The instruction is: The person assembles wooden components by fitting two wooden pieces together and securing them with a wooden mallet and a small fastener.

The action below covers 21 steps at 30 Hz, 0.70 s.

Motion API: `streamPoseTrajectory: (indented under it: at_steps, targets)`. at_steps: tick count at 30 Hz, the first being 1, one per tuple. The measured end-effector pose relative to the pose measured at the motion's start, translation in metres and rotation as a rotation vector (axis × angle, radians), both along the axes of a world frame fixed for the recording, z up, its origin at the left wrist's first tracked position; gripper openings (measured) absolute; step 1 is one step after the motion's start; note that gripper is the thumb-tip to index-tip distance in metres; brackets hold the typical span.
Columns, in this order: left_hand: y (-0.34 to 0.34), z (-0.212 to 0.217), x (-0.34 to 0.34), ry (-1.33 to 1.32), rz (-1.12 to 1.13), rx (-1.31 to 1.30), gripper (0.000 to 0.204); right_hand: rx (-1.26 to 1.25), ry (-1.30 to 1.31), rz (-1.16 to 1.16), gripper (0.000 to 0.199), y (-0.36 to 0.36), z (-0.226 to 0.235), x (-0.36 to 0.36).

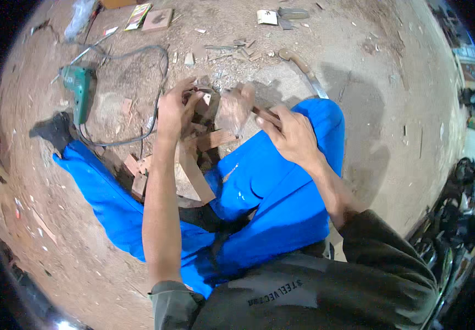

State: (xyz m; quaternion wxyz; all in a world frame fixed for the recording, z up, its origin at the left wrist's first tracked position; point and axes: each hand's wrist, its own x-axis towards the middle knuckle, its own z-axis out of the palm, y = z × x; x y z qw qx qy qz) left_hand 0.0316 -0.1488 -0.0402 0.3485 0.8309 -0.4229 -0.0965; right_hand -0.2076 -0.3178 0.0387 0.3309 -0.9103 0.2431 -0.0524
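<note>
My right hand [292, 135] is closed round the brown handle of a mallet [267, 115]. Its pale, thick head [235, 109] is smeared by motion and hangs just right of my left hand [178, 107]. The fingers of that left hand are curled together at the top of a wood piece, on a small dark item I cannot make out. Below the hands, wooden blocks [196, 176] stand between my legs, with a shorter piece of wood [215, 139] lying crosswise.
A green power tool [79, 91] lies at the left with its dark cord [162, 82] looping toward my left forearm. Beyond my right knee rests a knife with a wooden handle [298, 61]. Wood chips [243, 52] litter the ground; a flat wooden square [157, 20] lies farther off.
</note>
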Motion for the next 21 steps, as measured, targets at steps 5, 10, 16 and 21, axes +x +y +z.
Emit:
streamPoseTrajectory:
  at_steps: [5,10,16,21]
  targets:
    - [-0.015,0.015,-0.024,0.277,0.196,-0.112,0.035,0.212,-0.08,-0.177,0.046,-0.014,-0.009,0.027]
    - [-0.021,0.034,-0.059,-0.261,0.274,0.193,0.037,0.213,-0.178,-0.135,0.05,-0.032,0.005,0.067]
    - [-0.026,0.041,-0.078,-0.338,0.278,0.257,0.054,0.133,-0.447,-0.063,0.049,-0.02,-0.021,0.076]
    - [-0.029,0.036,-0.077,-0.209,0.318,0.196,0.051,0.057,-0.267,-0.008,0.041,-0.018,-0.018,0.08]
